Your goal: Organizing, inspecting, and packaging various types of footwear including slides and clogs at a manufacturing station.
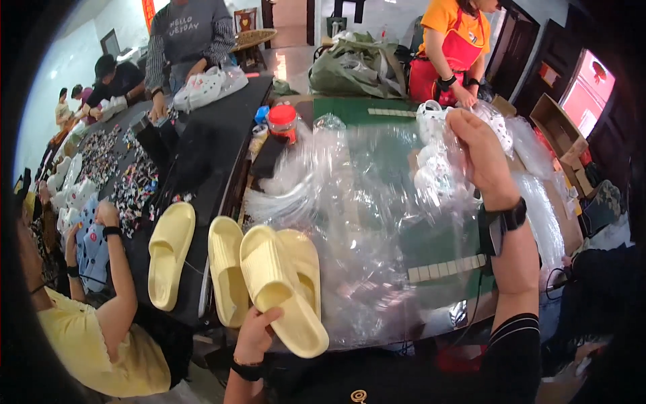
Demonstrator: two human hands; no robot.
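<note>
Left hand (256,333) grips the heel of a pale yellow moulded foam slide sandal (279,289) at the table's near edge; right hand (481,158) pinches up a clear, crinkly plastic bag (377,222). Sandal looks light and springy; the bag flimsy, slippery, best held by its rim.

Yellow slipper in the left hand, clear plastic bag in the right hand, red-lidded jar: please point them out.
Yellow slipper (279,289): head view, on its ribbed strap.
Clear plastic bag (377,222): head view, on its crinkled middle.
Red-lidded jar (282,121): head view, on the lid.
</note>
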